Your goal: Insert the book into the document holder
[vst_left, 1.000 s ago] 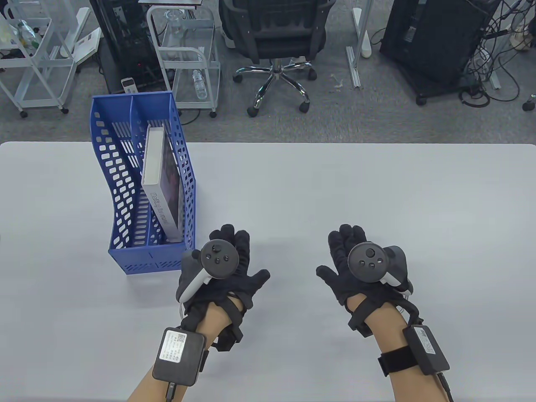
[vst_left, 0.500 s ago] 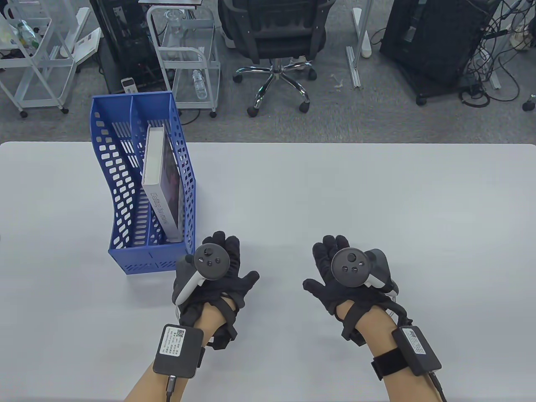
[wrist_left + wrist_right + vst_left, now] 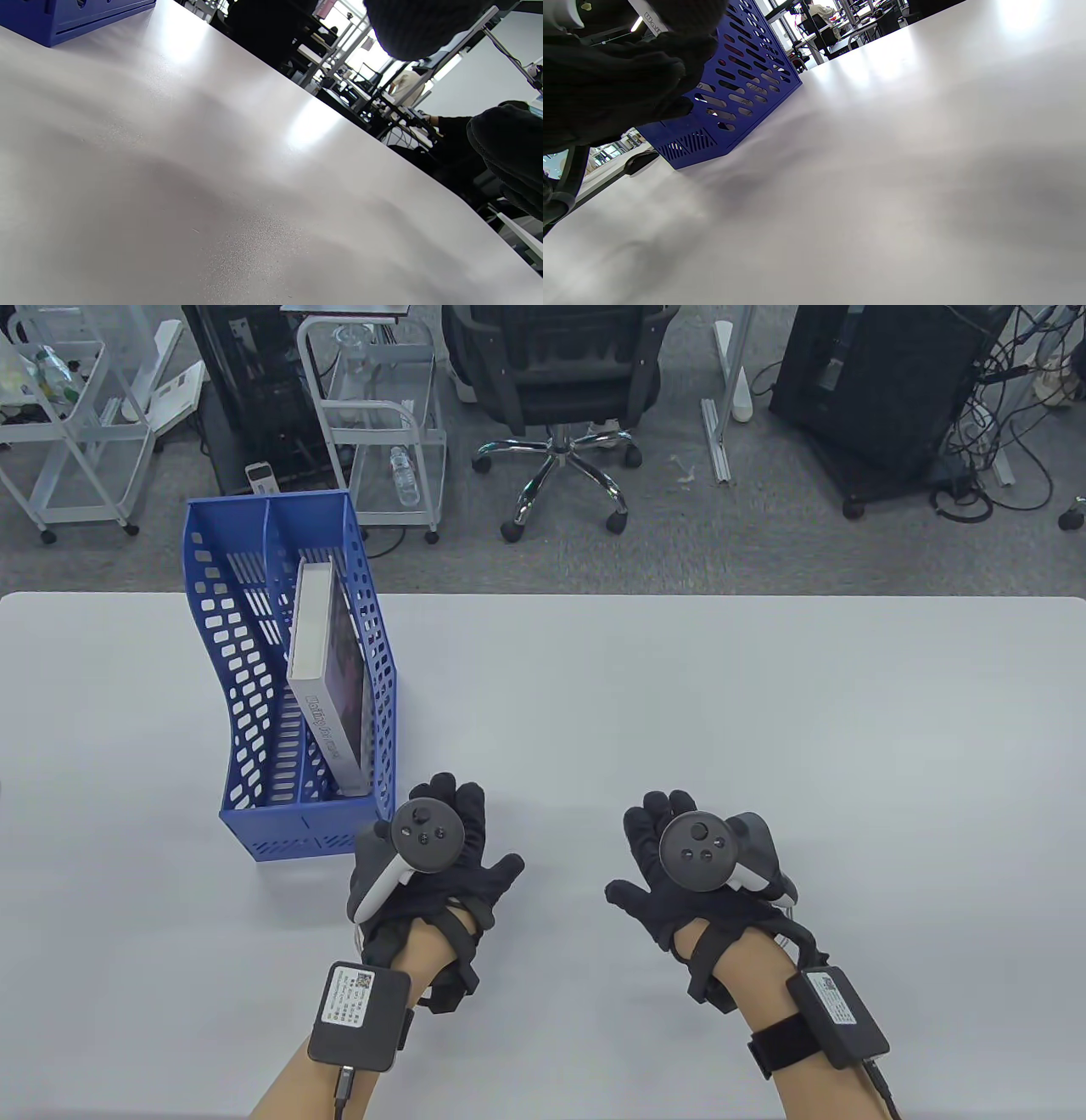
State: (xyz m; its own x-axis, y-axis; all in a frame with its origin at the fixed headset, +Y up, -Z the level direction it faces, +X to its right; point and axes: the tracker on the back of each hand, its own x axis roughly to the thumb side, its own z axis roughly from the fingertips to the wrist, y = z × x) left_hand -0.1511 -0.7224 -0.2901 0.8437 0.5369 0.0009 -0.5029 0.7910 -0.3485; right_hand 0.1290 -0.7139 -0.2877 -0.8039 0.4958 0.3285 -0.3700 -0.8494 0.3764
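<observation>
Left of centre in the table view, white hardcover book already stands in right slot of blue perforated plastic document holder, leaning on its right wall, so task looks done. Left hand and right hand lie spread, empty, low on grey table, likely at rest. Left wrist view: holder corner upper left, fingertip top edge. Right wrist view: holder upper left beside dark glove.
</observation>
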